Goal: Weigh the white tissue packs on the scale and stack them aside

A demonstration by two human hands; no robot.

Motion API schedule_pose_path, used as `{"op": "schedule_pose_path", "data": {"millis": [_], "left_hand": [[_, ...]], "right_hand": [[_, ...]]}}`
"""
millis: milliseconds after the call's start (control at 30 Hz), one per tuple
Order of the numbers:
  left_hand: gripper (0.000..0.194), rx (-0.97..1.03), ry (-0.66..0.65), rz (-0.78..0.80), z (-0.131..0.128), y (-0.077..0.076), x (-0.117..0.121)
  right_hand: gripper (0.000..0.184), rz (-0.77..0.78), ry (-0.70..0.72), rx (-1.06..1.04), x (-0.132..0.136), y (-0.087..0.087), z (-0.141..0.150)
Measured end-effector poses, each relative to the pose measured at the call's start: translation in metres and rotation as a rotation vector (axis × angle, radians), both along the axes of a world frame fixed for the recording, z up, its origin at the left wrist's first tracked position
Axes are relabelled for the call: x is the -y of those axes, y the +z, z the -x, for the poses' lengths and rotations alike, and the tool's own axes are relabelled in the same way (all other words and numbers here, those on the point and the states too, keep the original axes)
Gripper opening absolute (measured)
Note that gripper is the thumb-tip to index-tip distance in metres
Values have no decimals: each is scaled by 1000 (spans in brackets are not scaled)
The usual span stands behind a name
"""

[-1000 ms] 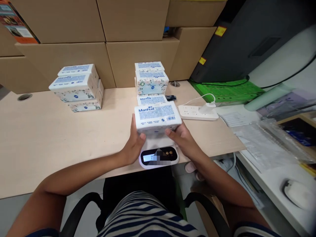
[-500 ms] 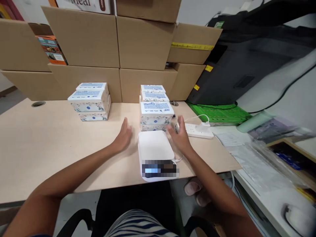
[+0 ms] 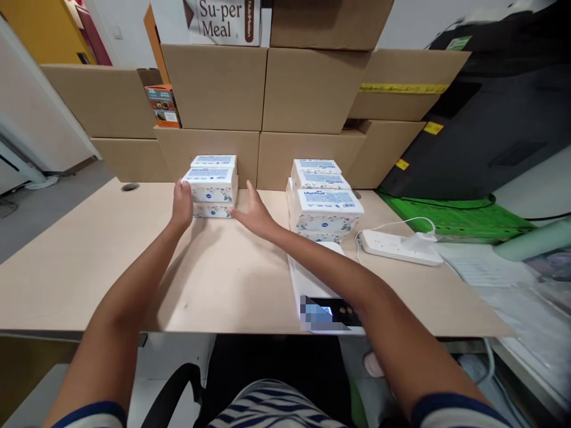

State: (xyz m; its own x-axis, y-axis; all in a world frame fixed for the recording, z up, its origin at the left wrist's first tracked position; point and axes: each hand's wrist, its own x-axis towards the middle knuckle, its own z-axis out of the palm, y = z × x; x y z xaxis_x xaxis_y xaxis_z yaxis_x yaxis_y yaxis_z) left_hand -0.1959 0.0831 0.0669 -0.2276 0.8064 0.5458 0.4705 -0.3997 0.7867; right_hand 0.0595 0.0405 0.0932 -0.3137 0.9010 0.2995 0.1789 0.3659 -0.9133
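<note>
The site is an office-type workspace, apparently used for packing or weighing. A desk (image 3: 214, 279) with a cable grommet (image 3: 130, 187) extends beneath the left hand (image 3: 181, 205) and right hand (image 3: 256, 217). Stacked cartons (image 3: 214, 86) stand beyond both hands. A digital scale (image 3: 312, 282) and power strip (image 3: 397, 247) lie right of the right hand; a chair armrest (image 3: 173, 392) is nearer the body.
</note>
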Motion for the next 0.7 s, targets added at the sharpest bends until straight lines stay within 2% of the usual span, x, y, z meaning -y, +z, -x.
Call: {"op": "schedule_pose_path", "data": {"millis": [33,100,133,200,267,333,367,433,500,600,700], "left_hand": [[91,20,-22,11,-1,3,-5],[92,91,-45,39,-7,9,-6],[95,125,-56,45,-10,12,-1],[97,154,-110,29,-20,20,21],[94,128,-237,-22,-32,27,55],[85,72,-435,-52,-47,29,98],[85,57,-516,-44,-56,28,120],[97,5,-685,2,-77,21,159],[102,-67,-854,84,-99,11,185],[99,-147,-1030,122,-132,-3,194],[99,-162,-1087,95,-164,-10,179]], "right_hand": [[129,39,-30,-28,-18,4,25],[133,117,-4,-84,-44,12,59],[133,149,31,-110,-50,16,66],[131,175,129,-151,-47,26,58],[129,143,222,-172,-22,33,26],[129,84,289,-164,22,36,-19],[130,70,284,-146,49,35,-44],[132,78,223,-130,103,26,-89],[130,83,132,-172,148,12,-125],[125,117,22,-211,185,-11,-158],[126,135,-76,-240,189,-22,-177]]}}
